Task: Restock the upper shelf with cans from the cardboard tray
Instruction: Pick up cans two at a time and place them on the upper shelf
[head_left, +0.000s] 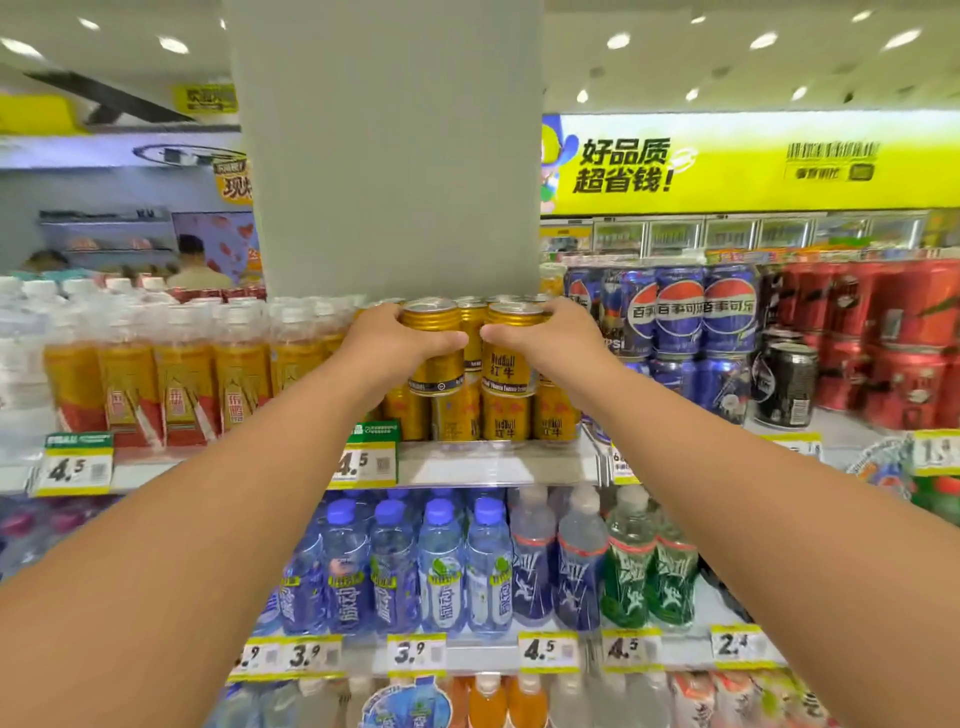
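My left hand (402, 340): wrapped round a gold can (435, 345), thumb across its front.
My right hand (545, 338): closed on a second gold can (508, 353), just right of the first.
Can axes: both upright, stacked on the lower row of cans (483, 415).
Beyond my fingers: more gold tops; I judge a straight push back seats both.
Upper shelf (493, 460): directly under both hands.
Cardboard tray: not in view.

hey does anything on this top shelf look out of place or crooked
One thing: a lone black can stands in front of the red cans, beside the blue Pepsi cans. The gold cans under the left hand and right hand look upright.
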